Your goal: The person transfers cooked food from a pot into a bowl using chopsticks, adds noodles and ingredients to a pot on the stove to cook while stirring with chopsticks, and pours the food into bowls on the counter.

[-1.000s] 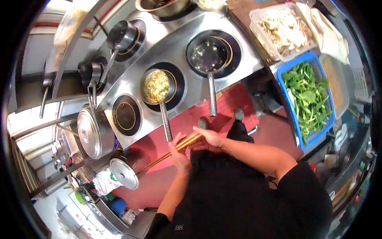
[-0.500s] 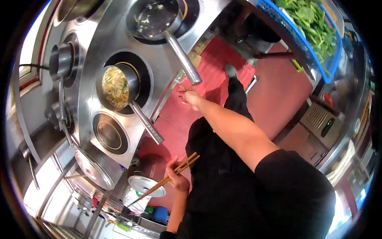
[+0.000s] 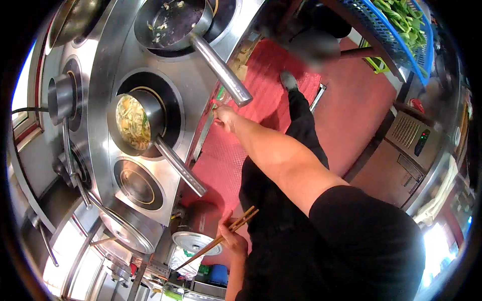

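Note:
My left hand [image 3: 233, 238] is closed around a pair of long wooden chopsticks [image 3: 213, 244], held low beside my dark trousers and pointing down toward a lidded pot. At the front edge of the steel stove [image 3: 193, 75], my right hand [image 3: 226, 118] has curled fingers; whatever they grip there is too small to make out. Close to it, on a burner, stands a long-handled pan [image 3: 159, 120] filled with food strips [image 3: 133, 123] in pale liquid. Further up, a second pan [image 3: 173, 27] holds a few pale scraps, its metal handle [image 3: 221, 70] jutting over the stove's edge.
An unused round burner [image 3: 138, 183] lies beside the filled pan. Lidded pots [image 3: 198, 243] stand past the stove's lower end. A blue basket [image 3: 427, 47] of leafy greens [image 3: 404, 22] sits at upper right. Red matting [image 3: 266, 80] covers the floor.
My right hand has moved in against the stove's front edge, its fingers more curled. The view has shifted, and the chopsticks stay in my left hand.

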{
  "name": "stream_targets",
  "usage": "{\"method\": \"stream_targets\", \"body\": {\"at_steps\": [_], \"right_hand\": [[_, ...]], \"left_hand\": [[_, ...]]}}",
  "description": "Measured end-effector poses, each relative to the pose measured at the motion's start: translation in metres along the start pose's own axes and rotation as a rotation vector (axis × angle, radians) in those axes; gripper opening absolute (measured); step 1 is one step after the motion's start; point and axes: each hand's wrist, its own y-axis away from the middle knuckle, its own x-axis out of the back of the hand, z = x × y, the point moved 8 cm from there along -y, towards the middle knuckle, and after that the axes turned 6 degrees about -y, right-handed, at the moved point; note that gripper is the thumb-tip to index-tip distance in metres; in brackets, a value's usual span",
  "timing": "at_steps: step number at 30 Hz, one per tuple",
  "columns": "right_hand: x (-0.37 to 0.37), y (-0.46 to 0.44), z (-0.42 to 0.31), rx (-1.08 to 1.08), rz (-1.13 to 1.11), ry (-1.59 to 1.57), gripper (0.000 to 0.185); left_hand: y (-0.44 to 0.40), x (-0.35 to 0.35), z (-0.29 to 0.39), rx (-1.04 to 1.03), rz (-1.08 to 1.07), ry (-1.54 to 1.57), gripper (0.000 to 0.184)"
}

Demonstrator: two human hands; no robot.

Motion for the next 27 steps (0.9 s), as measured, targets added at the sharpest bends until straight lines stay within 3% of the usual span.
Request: {"method": "stream_targets", "body": {"at_steps": [4,21,27], "right_hand": [[0.000,0.016,-0.009,0.084,0.048,0.027,0.071],[0.003,0.017,-0.013,0.032,0.021,-0.008,0.076],[0.004,0.002,-0.010,0.048,0.001,0.018,0.074]], "left_hand": [[-0.003,0.002,-0.007,0.000,-0.015,0.030,0.055],[-0.018,-0.004,0.009,0.005,-0.058,0.031,0.051],[-0.018,-0.001,-0.015,0.062,-0.054,0.110,0.051]]}}
